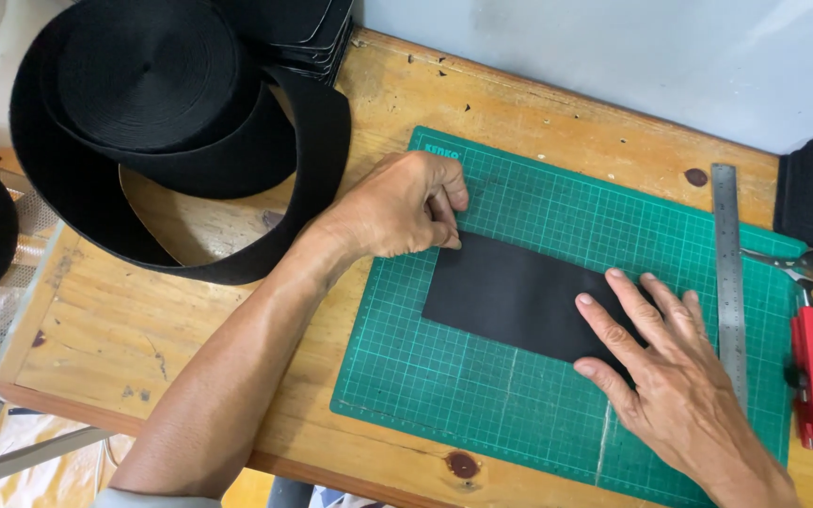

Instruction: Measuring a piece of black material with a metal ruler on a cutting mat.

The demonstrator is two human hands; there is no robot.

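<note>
Lying flat on the green cutting mat (482,395), a black rectangular strip (510,292), long axis running from upper left down to lower right, slightly skewed against the printed grid. Pinching its upper left corner between thumb and fingertips, the left hand (402,207), probably keeping that end anchored and taut, though the exact contact is partly hidden under the curled fingers. Pressing down on the lower right end with fingers spread and flat, the right hand (661,367), gripping nothing, only weighing the piece against the mat so it is staying smooth. Waiting just beside, on the mat's right edge, a steel ruler (728,273), with scissors (806,273) and a red cutter (809,376) beyond. Sitting well apart at upper left, a big roll of black webbing (152,85).
</note>
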